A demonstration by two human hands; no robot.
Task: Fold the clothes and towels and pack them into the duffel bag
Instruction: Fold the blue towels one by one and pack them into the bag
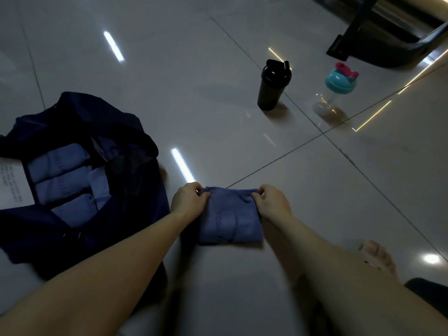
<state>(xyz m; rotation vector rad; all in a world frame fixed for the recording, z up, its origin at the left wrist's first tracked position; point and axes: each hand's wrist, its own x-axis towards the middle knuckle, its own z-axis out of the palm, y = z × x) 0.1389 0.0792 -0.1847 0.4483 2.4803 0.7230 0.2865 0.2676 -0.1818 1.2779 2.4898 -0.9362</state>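
Observation:
A folded blue garment (230,219) lies on the tiled floor in front of me. My left hand (188,200) pinches its far left corner and my right hand (272,202) pinches its far right corner. To the left sits the open dark navy duffel bag (131,197). Inside it lie three folded blue pieces (63,178) side by side, next to a lighter blue one.
A white printed sheet (11,184) sits at the bag's left edge. A black shaker bottle (272,86) and a clear bottle with a teal and pink lid (337,93) stand on the floor beyond. Dark furniture (388,32) is at top right. A bare foot (378,257) rests at right.

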